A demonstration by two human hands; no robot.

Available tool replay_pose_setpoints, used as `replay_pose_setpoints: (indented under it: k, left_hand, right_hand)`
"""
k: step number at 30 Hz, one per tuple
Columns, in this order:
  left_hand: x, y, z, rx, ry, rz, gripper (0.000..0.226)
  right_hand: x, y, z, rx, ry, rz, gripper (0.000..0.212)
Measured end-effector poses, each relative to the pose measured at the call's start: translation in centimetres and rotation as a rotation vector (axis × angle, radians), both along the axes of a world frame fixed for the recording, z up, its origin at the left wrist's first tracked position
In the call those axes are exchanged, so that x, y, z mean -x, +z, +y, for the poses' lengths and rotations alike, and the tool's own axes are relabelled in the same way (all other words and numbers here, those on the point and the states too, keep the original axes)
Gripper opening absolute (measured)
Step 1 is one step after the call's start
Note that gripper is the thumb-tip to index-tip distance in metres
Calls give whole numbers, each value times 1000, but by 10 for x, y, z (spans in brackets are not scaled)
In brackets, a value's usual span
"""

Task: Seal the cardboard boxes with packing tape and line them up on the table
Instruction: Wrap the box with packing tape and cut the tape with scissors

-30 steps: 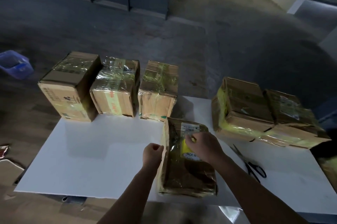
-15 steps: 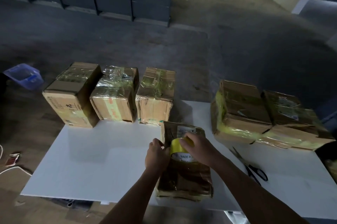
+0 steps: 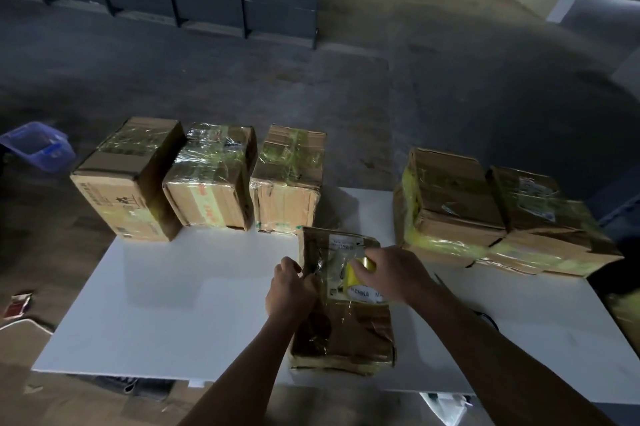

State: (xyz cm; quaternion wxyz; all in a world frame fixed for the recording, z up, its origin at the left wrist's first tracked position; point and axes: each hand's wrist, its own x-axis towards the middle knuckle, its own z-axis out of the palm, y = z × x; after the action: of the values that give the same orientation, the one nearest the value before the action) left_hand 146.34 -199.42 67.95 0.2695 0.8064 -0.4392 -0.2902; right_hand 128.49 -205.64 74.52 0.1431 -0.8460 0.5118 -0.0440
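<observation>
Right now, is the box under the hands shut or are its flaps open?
Shut. The box has its top flat under glossy tape, no flap raised; the right hand holds the tape roll on it.

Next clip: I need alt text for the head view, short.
A person's right hand holds a yellow tape roll on top of a cardboard box lying on a white table, while the left hand grips the box's left edge. Three taped boxes stand in a row at the far left, two more taped boxes at the far right.

Tape roll [image 3: 356,281] core: "N CHINA", "MA".
</observation>
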Motion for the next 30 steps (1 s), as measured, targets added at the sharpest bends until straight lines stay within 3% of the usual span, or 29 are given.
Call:
replay_pose_setpoints:
  k: [4,7,9,13,16,19,22,26,30]
  left_hand:
    - [6,0,3,115,-66,-193,31]
    - [5,-4,11,325,-425,-533,50]
    - [6,-10,17,306,-594,-646,53]
    - [11,-21,31,101,-705,-733,52]
    - [15,-15,37,-27,-715,-693,71]
    - [16,-10,38,-124,-787,-682,87]
    - [18,-6,37,-186,-803,-725,69]
    - [19,2,38,-226,-795,-772,66]
    - [28,7,36,-164,-763,-802,69]
  right_hand:
    - [5,-2,2,-61,-43,-104,40]
    - [12,-7,5,-241,-117,-290,38]
    - [13,-11,7,-310,-149,-351,40]
    - [11,-19,8,-397,-177,-471,41]
    - [13,-23,8,-367,-179,-526,36]
    - [7,-25,10,-290,-130,-439,35]
    - [3,-28,7,-221,-72,-313,47]
    - [12,-22,2,-40,-31,-215,61]
    - [16,-20,3,81,-35,-205,38]
